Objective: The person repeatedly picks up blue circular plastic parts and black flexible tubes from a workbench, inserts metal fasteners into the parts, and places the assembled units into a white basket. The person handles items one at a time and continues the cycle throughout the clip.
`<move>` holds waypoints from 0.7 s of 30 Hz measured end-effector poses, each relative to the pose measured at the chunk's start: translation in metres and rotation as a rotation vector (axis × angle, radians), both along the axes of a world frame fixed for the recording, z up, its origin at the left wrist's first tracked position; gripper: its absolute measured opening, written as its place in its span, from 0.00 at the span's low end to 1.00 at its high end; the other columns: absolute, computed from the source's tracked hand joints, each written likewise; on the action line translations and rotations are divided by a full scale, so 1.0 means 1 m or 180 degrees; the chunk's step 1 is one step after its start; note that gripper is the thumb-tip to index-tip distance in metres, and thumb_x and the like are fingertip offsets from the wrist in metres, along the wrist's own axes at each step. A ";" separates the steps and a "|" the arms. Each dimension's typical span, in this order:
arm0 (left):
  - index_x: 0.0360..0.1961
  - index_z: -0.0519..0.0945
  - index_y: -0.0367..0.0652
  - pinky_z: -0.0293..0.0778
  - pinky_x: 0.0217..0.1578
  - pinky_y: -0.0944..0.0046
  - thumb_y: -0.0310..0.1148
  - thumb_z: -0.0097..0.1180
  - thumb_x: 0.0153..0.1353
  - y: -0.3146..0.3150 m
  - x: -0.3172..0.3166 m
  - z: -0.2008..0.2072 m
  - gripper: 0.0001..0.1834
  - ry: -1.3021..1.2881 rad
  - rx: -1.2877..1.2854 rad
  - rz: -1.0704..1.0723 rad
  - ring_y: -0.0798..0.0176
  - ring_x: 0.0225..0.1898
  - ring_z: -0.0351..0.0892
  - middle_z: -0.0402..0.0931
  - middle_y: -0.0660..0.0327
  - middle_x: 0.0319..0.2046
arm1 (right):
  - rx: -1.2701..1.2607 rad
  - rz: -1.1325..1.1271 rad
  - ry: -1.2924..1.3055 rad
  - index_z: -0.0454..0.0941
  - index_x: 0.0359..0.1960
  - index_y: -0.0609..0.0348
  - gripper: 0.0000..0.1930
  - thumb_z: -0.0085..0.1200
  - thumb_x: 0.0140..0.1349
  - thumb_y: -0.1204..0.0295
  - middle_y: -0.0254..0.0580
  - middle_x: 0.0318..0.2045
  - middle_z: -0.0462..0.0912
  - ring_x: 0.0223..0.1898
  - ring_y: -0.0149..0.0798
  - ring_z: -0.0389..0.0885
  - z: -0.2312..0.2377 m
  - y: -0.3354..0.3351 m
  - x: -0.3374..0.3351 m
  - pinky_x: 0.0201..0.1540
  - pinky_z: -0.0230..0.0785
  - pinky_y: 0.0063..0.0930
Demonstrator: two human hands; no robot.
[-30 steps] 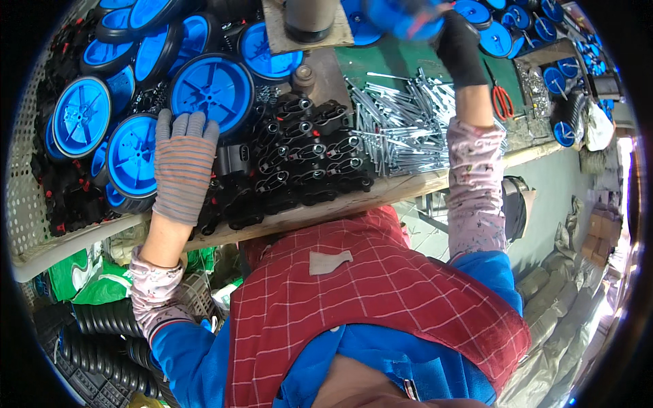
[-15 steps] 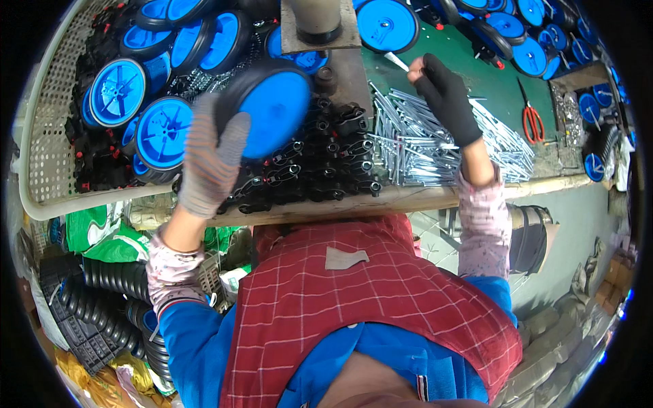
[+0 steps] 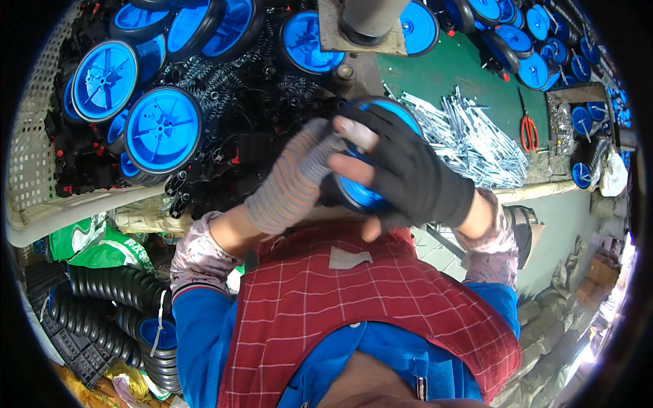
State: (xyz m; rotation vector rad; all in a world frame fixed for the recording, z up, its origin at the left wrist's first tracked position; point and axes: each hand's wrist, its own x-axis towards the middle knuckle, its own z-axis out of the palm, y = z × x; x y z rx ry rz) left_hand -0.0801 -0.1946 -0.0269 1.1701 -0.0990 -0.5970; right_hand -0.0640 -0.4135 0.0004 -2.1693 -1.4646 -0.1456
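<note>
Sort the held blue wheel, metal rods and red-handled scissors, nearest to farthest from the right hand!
1. Blue wheel: against the right hand.
2. Metal rods: piled to its right.
3. Red-handled scissors: farther right, past the rods.

Wheels (image 3: 163, 129) to the left, metal rods (image 3: 469, 136) to the right

A crate (image 3: 27, 163) stands at the left of the bench (image 3: 445, 68), with those wheels in it and springs (image 3: 218, 88) just right of them. The held wheel (image 3: 360, 194) is between the left hand (image 3: 289, 180) and the right hand (image 3: 422, 173), nearer the person than the column (image 3: 371, 20) on its base plate (image 3: 333, 34). A lone wheel (image 3: 313, 44) lies left of that column, another wheel (image 3: 418, 30) right. Beside the rods lie scissors (image 3: 528, 129) (handles toward the person), then an open box (image 3: 575, 92). Tyres (image 3: 122, 289) lie at lower left, below crate level.
</note>
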 end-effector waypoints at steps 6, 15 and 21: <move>0.66 0.62 0.36 0.75 0.60 0.53 0.43 0.43 0.75 -0.011 0.005 -0.009 0.27 0.1218 -0.1343 -0.1099 0.52 0.57 0.78 0.71 0.46 0.60 | -0.0498 -0.1188 -0.0877 0.75 0.59 0.60 0.35 0.69 0.48 0.60 0.51 0.52 0.81 0.54 0.53 0.80 -0.024 -0.048 -0.041 0.61 0.69 0.56; 0.46 0.76 0.41 0.77 0.44 0.53 0.40 0.58 0.61 -0.011 0.099 -0.036 0.17 -0.3961 0.5016 -0.1683 0.50 0.43 0.80 0.77 0.51 0.43 | 0.2289 -0.3316 0.0115 0.75 0.55 0.57 0.13 0.52 0.71 0.71 0.51 0.40 0.79 0.40 0.41 0.79 -0.136 -0.085 -0.010 0.43 0.72 0.32; 0.53 0.68 0.38 0.77 0.41 0.46 0.43 0.56 0.63 -0.055 0.042 -0.030 0.24 -0.2976 0.4079 -0.0566 0.42 0.37 0.82 0.79 0.42 0.40 | 0.4819 -0.2639 0.2096 0.67 0.62 0.63 0.26 0.52 0.69 0.59 0.46 0.58 0.75 0.56 0.42 0.76 -0.149 -0.022 0.035 0.61 0.69 0.40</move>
